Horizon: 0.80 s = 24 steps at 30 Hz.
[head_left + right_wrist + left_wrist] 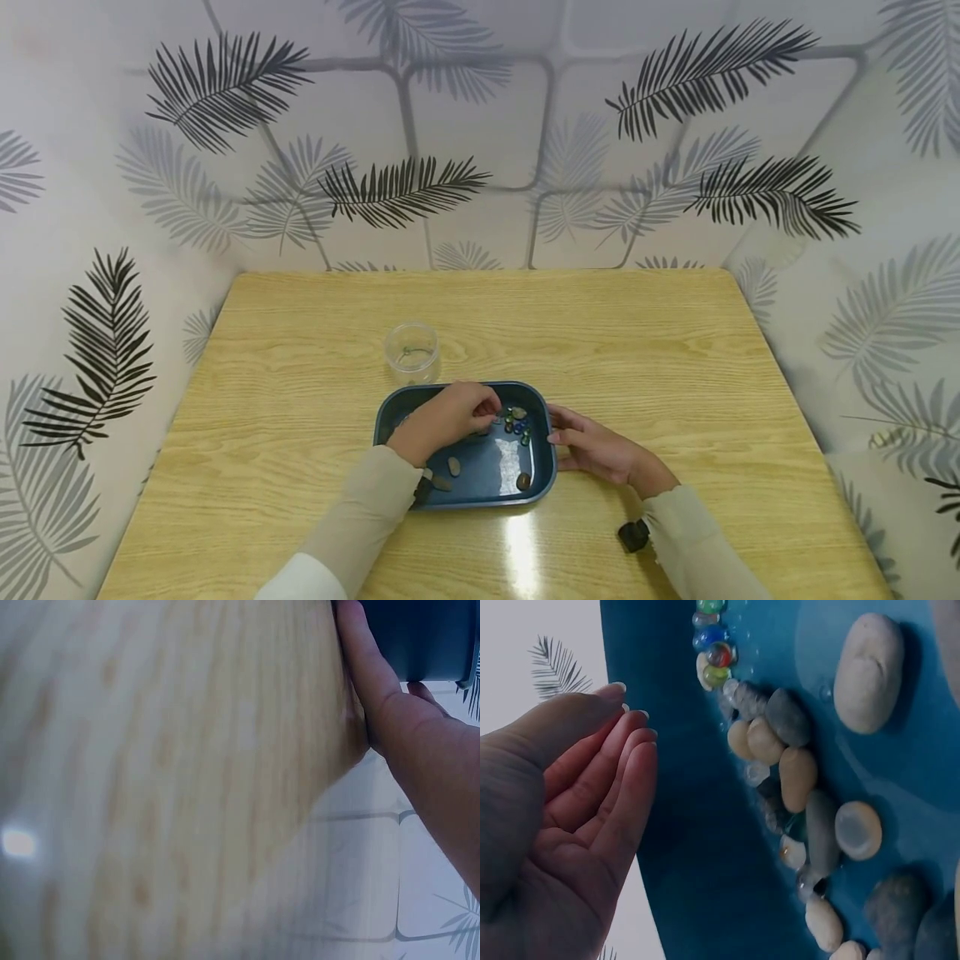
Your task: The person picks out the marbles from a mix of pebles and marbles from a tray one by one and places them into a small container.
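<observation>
A dark blue tray holds stones and glass marbles. My left hand hovers over the tray, beside a cluster of marbles. In the left wrist view, the fingers of the left hand are bent and the thumb tip meets the index fingertip; whether something small is pinched there I cannot tell. Smooth stones lie along the tray's inside edge in that view. My right hand touches the tray's right side, its fingers extended along the outer wall and the thumb at the rim.
Just behind the tray stands a clear round container with its top facing up. Both stand on a light wooden table. Leaf-patterned wallpaper covers the walls around the table's back and sides.
</observation>
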Tool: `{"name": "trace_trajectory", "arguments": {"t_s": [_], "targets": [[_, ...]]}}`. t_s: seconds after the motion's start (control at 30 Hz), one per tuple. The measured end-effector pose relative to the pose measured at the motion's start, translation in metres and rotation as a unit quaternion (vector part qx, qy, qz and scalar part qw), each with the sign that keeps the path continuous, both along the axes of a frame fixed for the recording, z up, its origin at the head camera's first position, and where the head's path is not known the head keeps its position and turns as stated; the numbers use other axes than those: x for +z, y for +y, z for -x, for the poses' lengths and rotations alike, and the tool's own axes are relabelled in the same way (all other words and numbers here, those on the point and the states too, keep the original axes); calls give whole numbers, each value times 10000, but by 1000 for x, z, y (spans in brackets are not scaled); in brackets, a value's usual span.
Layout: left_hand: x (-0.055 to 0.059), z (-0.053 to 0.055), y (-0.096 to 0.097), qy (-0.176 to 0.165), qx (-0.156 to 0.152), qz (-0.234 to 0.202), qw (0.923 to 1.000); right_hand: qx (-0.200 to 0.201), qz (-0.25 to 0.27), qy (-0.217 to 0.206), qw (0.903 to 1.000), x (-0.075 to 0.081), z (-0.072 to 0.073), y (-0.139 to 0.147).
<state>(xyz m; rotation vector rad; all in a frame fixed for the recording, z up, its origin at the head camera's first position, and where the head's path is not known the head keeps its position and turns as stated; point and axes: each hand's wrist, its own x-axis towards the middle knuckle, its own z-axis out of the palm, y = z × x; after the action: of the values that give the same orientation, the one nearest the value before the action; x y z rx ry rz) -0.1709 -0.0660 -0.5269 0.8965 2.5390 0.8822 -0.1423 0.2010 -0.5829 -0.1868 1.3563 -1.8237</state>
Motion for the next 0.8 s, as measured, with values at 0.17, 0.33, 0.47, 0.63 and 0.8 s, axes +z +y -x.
{"name": "trace_trajectory", "arguments": {"t_s": [0.17,0.33,0.47,0.63,0.8], "targets": [[-6,1,3,-10,-77,64,9999,5,-40,21,10000,1,0,0],[-14,3,6,-3,-87,287,9995,-13,-69,43,10000,2,-1,0],[-17,4,10,-110,-53,432,9990,-50,-79,29,10000,1,-2,-1],[-17,4,14,-116,-145,484,9987,-53,-48,39,10000,0,-2,-1],[-16,3,19,-21,-216,612,9979,-33,13,59,10000,0,-1,-1]]}}
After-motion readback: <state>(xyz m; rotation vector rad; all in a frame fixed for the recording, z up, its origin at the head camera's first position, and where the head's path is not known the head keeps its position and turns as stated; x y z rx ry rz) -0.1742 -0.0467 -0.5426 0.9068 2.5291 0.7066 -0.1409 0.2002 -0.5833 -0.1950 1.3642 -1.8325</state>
